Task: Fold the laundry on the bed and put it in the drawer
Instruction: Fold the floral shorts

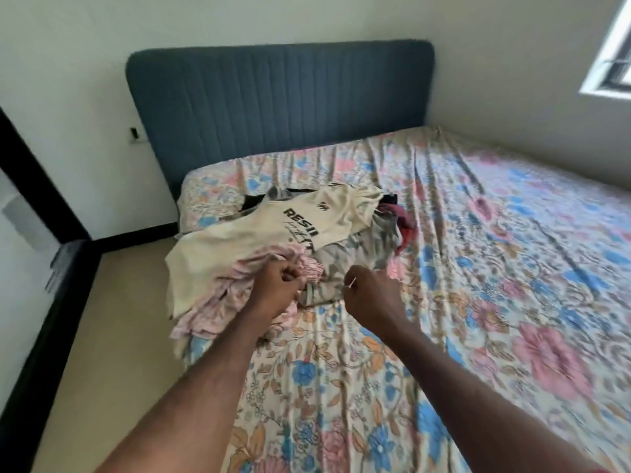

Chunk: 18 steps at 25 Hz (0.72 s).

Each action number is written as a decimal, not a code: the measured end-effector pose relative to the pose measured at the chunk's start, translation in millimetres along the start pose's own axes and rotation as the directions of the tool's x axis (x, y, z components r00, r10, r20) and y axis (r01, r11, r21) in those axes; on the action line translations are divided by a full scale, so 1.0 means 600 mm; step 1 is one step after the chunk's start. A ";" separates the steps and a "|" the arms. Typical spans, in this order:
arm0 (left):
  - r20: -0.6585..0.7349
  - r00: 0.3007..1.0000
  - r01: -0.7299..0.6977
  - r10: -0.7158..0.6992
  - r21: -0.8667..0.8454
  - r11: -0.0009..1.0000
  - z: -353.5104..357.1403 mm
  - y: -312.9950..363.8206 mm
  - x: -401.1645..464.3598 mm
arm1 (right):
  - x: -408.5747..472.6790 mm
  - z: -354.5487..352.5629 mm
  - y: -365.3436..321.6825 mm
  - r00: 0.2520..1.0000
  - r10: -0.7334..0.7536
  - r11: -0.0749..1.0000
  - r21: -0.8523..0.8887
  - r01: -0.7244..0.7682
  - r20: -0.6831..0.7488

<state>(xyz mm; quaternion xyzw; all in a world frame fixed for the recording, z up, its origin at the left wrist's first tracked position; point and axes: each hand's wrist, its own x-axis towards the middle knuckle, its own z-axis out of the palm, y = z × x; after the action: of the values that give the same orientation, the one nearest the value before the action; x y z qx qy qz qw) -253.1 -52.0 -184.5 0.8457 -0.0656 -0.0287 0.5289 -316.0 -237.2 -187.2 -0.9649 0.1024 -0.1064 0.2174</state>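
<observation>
I am reaching both arms out over the bed point(444, 268), which is lying under a floral sheet of pink and blue blooms. My left hand point(276, 285) is curling its fingers round the pink striped garment point(218, 302), gripping a bunched fold of it at the near edge of the laundry pile point(307, 240). My right hand point(370, 291) is hovering just beside the pile with its fingers curled in, and the thumb and forefinger are pinching something small and pale at the tips; it is too small for me to tell what it is. The pile is sitting on the left side of the bed, near the mattress edge. A cream T-shirt point(307, 220) with black lettering is lying on top, draping over the pink garment at its near left, and grey, dark and reddish clothes are showing crumpled beneath and behind it. Beyond the pile the blue padded headboard point(280, 110) is standing against the white wall, and a window point(614, 56) is showing at the upper right.
</observation>
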 end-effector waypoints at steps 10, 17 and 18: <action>0.060 0.993 0.096 -0.102 0.087 0.992 -0.167 0.017 0.045 | 0.120 -0.015 -0.201 0.990 -0.018 1.000 0.022 0.015 0.137; 0.042 0.988 0.143 -0.149 0.108 0.984 -0.140 0.015 0.060 | 0.136 0.032 -0.106 0.988 0.001 0.998 0.063 -0.011 0.154; -0.002 0.991 0.135 -0.136 0.116 0.984 -0.129 0.005 0.063 | 0.150 0.050 -0.086 0.987 -0.016 0.998 0.068 0.006 0.158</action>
<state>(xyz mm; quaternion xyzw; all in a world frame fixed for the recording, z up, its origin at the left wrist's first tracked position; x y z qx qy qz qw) -206.6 10.2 -147.1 0.8774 -0.0110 -0.0631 0.4755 -214.5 -201.6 -176.2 -0.9630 0.0759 -0.0338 0.2565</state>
